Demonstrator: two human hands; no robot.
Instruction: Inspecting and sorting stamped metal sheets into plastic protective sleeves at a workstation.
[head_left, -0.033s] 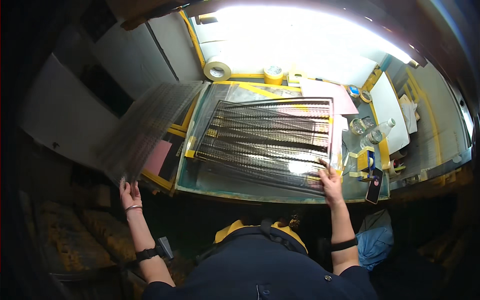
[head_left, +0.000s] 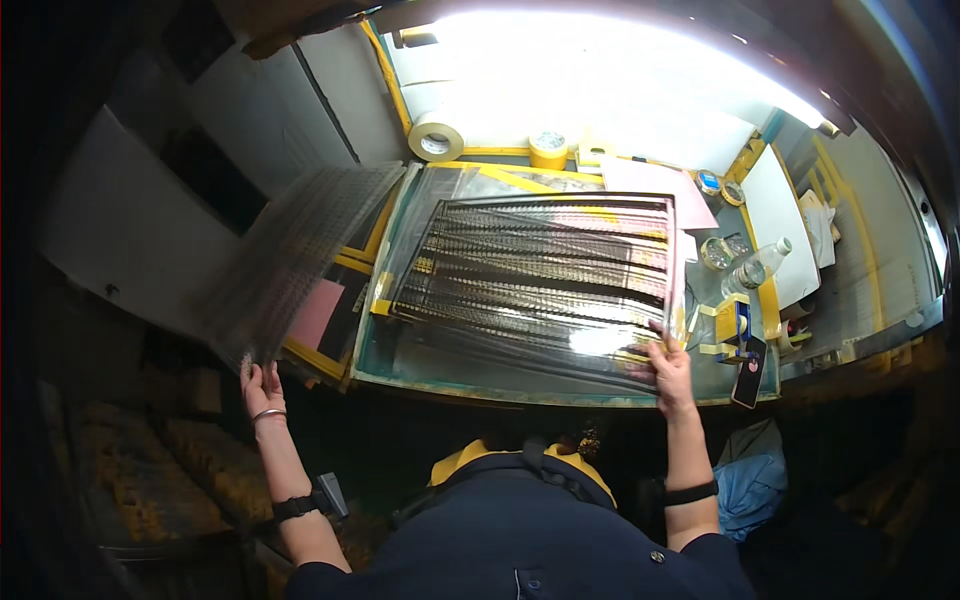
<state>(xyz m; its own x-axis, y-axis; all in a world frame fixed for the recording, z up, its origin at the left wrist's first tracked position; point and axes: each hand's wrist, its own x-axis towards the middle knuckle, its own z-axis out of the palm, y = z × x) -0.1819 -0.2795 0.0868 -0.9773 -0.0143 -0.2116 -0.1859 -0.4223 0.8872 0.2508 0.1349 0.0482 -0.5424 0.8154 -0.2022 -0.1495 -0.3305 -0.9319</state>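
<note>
My right hand [head_left: 672, 372] grips the lower right corner of a dark-striped transparent film sheet [head_left: 540, 265], thumb on top. The sheet lies over the glass-topped table [head_left: 450, 375], tilted slightly, with a bright glare near its lower right. Other printed layers show beneath it; how many I cannot tell. Out to the left, my left hand [head_left: 262, 388] pinches the near corner of a second film sheet [head_left: 310, 220], greyish, see-through and finely patterned. That one hangs past the table's left side, over a pink sheet [head_left: 318, 312].
Tape rolls [head_left: 436, 138] and a yellow tub-shaped roll [head_left: 547, 150] stand along the back. On the right are a clear bottle [head_left: 765, 262], a blue-and-yellow tape dispenser [head_left: 735, 325] and a phone [head_left: 748, 375]. A bright lamp [head_left: 700, 70] hangs above.
My right hand has shifted slightly to the right, and the dark-striped film sheet's right edge has moved with it. My left hand stays in nearly the same place.
</note>
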